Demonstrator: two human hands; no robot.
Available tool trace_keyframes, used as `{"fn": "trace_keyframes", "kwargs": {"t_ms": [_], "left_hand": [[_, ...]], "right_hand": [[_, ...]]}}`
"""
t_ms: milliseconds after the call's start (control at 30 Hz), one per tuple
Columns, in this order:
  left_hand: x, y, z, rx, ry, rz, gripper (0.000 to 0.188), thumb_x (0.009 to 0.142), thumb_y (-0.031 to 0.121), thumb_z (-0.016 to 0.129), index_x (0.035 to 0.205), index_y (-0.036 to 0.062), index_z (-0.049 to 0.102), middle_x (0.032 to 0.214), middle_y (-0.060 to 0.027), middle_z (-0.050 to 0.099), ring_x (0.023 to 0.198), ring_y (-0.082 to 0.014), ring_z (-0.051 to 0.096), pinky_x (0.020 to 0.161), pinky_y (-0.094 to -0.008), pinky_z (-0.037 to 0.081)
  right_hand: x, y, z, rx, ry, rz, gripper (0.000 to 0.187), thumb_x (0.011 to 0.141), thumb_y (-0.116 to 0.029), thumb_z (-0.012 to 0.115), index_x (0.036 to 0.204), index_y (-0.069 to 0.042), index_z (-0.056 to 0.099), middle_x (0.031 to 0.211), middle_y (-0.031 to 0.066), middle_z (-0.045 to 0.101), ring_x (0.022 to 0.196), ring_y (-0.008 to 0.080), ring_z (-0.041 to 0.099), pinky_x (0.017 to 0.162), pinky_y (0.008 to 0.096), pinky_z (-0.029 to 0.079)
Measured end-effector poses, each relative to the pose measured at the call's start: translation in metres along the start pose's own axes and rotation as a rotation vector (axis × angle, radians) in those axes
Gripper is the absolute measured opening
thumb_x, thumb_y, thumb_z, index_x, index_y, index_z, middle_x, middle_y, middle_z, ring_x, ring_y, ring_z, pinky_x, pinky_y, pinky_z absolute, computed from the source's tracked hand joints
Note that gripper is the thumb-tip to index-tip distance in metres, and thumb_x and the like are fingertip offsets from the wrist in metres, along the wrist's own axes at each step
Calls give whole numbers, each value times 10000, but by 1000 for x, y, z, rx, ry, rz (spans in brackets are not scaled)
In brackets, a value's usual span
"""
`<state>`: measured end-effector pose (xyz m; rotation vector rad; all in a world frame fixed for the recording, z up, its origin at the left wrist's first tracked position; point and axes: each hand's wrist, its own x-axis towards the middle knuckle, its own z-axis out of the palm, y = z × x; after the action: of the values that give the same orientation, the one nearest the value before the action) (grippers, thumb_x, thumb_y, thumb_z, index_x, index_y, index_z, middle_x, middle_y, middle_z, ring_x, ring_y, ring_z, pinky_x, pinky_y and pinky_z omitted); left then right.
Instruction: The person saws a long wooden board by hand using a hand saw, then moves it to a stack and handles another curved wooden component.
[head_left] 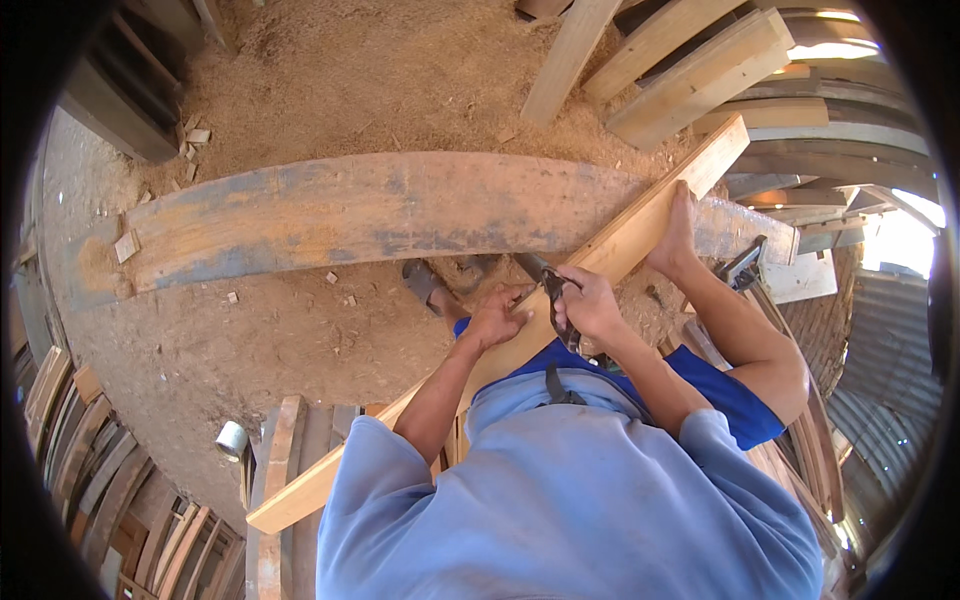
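Note:
A long, pale wooden board runs slantwise in front of me, from near my left elbow up to the upper right, across a wide worn plank. My right hand is wrapped around the dark handle of a handsaw. Its blade lies over the board's edge and points away from me; much of it is hidden. Just left of the saw, my left hand grips the board's edge, fingers partly bent. My bare right foot presses on the board farther up.
The worn plank spans the view from left to right as a low bench. Thick beams lie at the upper right. Stacked timber stands at the lower left, near a metal can. Sawdust and wood scraps cover the ground.

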<state>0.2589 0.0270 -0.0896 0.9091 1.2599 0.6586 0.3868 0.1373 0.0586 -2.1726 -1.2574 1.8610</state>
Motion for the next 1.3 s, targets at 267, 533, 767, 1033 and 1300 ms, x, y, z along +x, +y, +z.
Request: {"fn": "trace_keyframes", "kwargs": {"t_ms": [267, 533, 767, 1033, 1300], "left_hand": [[0, -12, 4, -20, -38, -45, 523, 833, 237, 763, 1334, 134, 656, 1144, -177, 651, 1065, -301, 649, 911, -381, 523], [-16, 13, -15, 220, -88, -285, 717, 837, 418, 737, 1435, 101, 502, 1298, -224, 640, 1215, -392, 606, 1021, -460, 478], [-33, 16, -26, 483, -267, -292, 812, 853, 576, 666, 1382, -9, 471, 1320, -288, 606, 1262, -423, 571, 1074, -478, 443], [-32, -2, -16, 437, -347, -275, 812, 829, 606, 674, 1334, -14, 533, 1262, -284, 642, 1230, -420, 594, 1060, -464, 457], [-48, -86, -55, 72, -401, -301, 917, 766, 575, 802, 1407, -2, 490, 1336, -188, 624, 1206, -302, 610, 1014, -418, 471]], "right_hand": [[-79, -2, -18, -132, 20, -131, 360, 992, -26, 448, 1324, 74, 543, 731, 66, 593, 581, 107, 566, 545, 267, 492], [-53, -27, -18, -8, 33, -13, 367, 992, -44, 455, 1310, 102, 569, 707, 49, 587, 566, 127, 579, 536, 274, 483], [-24, -10, -1, -1, 27, 3, 380, 992, -27, 420, 1319, 78, 581, 669, 61, 563, 524, 132, 548, 498, 286, 475], [-114, -20, -31, -149, 27, -64, 368, 996, -29, 443, 1325, 81, 563, 693, 52, 575, 560, 112, 556, 550, 274, 479], [-195, -73, -71, 116, 257, -498, 379, 1000, -70, 497, 1340, 82, 564, 739, 30, 580, 610, 85, 544, 587, 236, 460]]}}
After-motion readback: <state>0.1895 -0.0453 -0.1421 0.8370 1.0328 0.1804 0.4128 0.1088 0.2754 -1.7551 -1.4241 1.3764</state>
